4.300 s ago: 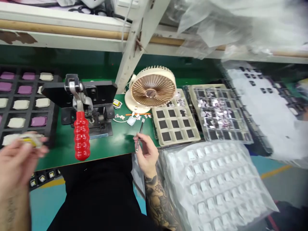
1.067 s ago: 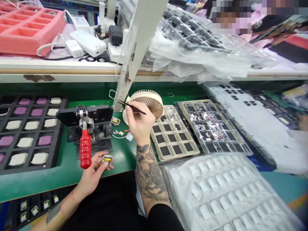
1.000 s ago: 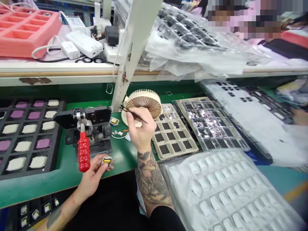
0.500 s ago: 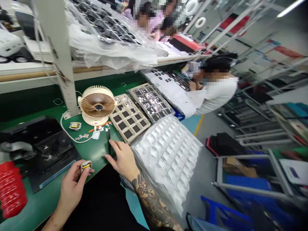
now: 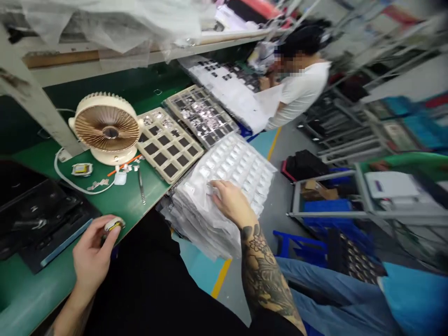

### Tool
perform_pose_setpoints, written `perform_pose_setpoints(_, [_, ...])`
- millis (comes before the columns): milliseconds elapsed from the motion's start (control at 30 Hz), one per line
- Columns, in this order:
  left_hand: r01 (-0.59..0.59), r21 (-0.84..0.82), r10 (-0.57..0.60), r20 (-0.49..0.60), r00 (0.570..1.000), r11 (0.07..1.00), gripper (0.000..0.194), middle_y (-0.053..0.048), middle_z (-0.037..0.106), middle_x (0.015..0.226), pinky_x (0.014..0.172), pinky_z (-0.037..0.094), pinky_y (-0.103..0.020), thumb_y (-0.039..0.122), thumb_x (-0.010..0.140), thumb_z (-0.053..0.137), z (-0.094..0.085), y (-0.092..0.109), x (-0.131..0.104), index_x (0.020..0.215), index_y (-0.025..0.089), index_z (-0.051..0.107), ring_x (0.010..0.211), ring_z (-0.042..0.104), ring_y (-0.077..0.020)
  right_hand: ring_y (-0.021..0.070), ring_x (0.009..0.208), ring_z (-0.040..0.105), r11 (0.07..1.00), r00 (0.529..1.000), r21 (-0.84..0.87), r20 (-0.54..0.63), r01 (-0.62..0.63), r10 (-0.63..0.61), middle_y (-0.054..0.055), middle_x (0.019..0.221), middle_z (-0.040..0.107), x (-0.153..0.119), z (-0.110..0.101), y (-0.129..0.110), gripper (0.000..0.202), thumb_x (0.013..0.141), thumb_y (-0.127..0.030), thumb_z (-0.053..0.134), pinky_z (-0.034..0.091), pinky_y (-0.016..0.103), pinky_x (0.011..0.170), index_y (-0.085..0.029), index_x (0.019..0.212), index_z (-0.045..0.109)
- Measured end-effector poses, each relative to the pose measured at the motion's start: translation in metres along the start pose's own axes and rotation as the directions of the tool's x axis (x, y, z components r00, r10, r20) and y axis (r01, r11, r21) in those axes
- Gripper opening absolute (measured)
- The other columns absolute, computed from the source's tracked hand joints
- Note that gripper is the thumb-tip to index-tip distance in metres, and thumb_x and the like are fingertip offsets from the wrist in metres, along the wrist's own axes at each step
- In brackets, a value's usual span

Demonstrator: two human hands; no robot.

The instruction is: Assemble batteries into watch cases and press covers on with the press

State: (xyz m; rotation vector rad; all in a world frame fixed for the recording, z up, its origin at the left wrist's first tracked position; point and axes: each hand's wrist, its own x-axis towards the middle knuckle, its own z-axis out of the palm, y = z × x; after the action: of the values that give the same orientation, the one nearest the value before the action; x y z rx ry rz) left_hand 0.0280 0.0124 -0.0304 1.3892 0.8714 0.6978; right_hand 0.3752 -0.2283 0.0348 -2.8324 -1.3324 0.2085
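My left hand is closed around a small white device housing with a yellow part inside, held above the bench's front edge. Over the white plastic-covered tray of small white parts reaches my right hand, its thumb and forefinger apart at the near left side. Whether its fingertips touch the film is unclear. Tweezers lie on the green bench. Close by are a white square piece, an orange stick and several small pale scraps. A similar housing rests farther left.
A cream fan stands at the back, its cable looping across the bench. Beige compartment trays hold dark square pads. A black fixture sits at left. A co-worker sits beyond; someone's jeans show at lower right.
My right hand has left the tweezers on the bench and moved right, over the white tray. My left hand still holds the housing. The view has swung right and down.
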Motion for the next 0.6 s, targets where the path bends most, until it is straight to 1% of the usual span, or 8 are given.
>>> perform_pose_setpoints(67, [0.062, -0.065, -0.063, -0.007, 0.998, 0.996, 0.024, -0.006, 0.082, 0.105, 0.092, 0.064, -0.033, 0.039, 0.094, 0.088, 0.008, 0.007, 0.005, 0.109, 0.022, 0.079, 0.096, 0.078, -0.0219, 0.0315, 0.116, 0.072, 0.999, 0.999, 0.034, -0.045, 0.02, -0.019, 0.015, 0.122, 0.079, -0.002, 0.015, 0.007, 0.03, 0.103, -0.027, 0.061, 0.056, 0.042, 0.1, -0.018, 0.13, 0.071])
perform_pose_setpoints(133, [0.105, -0.143, -0.106, -0.001, 0.994, 0.984, 0.025, -0.005, 0.081, 0.098, 0.084, 0.063, -0.032, 0.04, 0.093, 0.089, 0.014, 0.012, 0.012, 0.106, 0.021, 0.079, 0.088, 0.076, -0.0207, 0.0326, 0.115, 0.073, 0.998, 0.993, 0.047, -0.116, 0.04, -0.034, 0.015, 0.122, 0.08, -0.002, 0.028, 0.015, 0.03, 0.104, -0.035, 0.061, 0.057, 0.044, 0.101, -0.019, 0.127, 0.072])
perform_pose_setpoints(267, [0.111, -0.18, -0.112, 0.005, 0.994, 0.977, 0.027, -0.005, 0.08, 0.096, 0.08, 0.061, -0.029, 0.041, 0.093, 0.089, 0.021, 0.015, 0.019, 0.107, 0.02, 0.078, 0.086, 0.075, -0.019, 0.0331, 0.105, 0.075, 0.996, 0.969, 0.038, -0.238, 0.081, -0.07, 0.013, 0.113, 0.081, 0.001, 0.047, 0.028, 0.032, 0.1, -0.04, 0.062, 0.058, 0.046, 0.096, -0.02, 0.122, 0.073])
perform_pose_setpoints(400, [0.125, -0.211, -0.115, 0.056, 0.992, 0.97, 0.028, -0.005, 0.081, 0.102, 0.08, 0.061, -0.027, 0.042, 0.096, 0.086, 0.026, 0.019, 0.018, 0.106, 0.021, 0.071, 0.086, 0.077, -0.0165, 0.0309, 0.1, 0.074, 0.991, 0.942, 0.122, -0.335, 0.044, -0.001, 0.012, 0.106, 0.08, 0.001, 0.059, 0.033, 0.028, 0.098, -0.037, 0.06, 0.058, 0.044, 0.092, -0.022, 0.117, 0.075])
perform_pose_setpoints(433, [0.133, -0.225, -0.12, 0.073, 0.99, 0.965, 0.03, -0.005, 0.081, 0.104, 0.08, 0.062, -0.027, 0.042, 0.096, 0.086, 0.027, 0.02, 0.018, 0.107, 0.021, 0.069, 0.086, 0.078, -0.0168, 0.0306, 0.099, 0.074, 0.99, 0.94, 0.14, -0.341, 0.032, 0.018, 0.012, 0.104, 0.08, 0.002, 0.06, 0.032, 0.027, 0.099, -0.036, 0.059, 0.058, 0.044, 0.091, -0.023, 0.116, 0.075])
perform_pose_setpoints(500, [0.161, -0.248, -0.14, 0.1, 0.985, 0.955, 0.036, -0.006, 0.082, 0.104, 0.08, 0.064, -0.029, 0.042, 0.095, 0.088, 0.028, 0.021, 0.017, 0.116, 0.021, 0.069, 0.089, 0.08, -0.019, 0.03, 0.098, 0.073, 0.984, 0.939, 0.176, -0.342, 0.025, 0.037, 0.012, 0.102, 0.08, 0.001, 0.058, 0.029, 0.028, 0.101, -0.035, 0.057, 0.058, 0.044, 0.09, -0.022, 0.116, 0.077])
perform_pose_setpoints(567, [0.187, -0.251, -0.167, 0.097, 0.981, 0.95, 0.046, -0.007, 0.083, 0.103, 0.077, 0.065, -0.029, 0.042, 0.093, 0.089, 0.028, 0.022, 0.016, 0.128, 0.02, 0.07, 0.088, 0.082, -0.0206, 0.0295, 0.099, 0.073, 0.968, 0.925, 0.251, -0.371, 0.017, 0.08, 0.013, 0.103, 0.079, -0.002, 0.048, 0.02, 0.031, 0.104, -0.036, 0.054, 0.058, 0.045, 0.092, -0.021, 0.116, 0.078])
perform_pose_setpoints(600, [0.194, -0.244, -0.178, 0.089, 0.98, 0.95, 0.049, -0.007, 0.083, 0.104, 0.075, 0.065, -0.029, 0.041, 0.092, 0.09, 0.027, 0.022, 0.015, 0.131, 0.019, 0.071, 0.086, 0.082, -0.0208, 0.029, 0.1, 0.073, 0.951, 0.908, 0.308, -0.4, 0.01, 0.12, 0.013, 0.105, 0.079, -0.006, 0.04, 0.013, 0.031, 0.106, -0.036, 0.053, 0.059, 0.045, 0.093, -0.021, 0.116, 0.079])
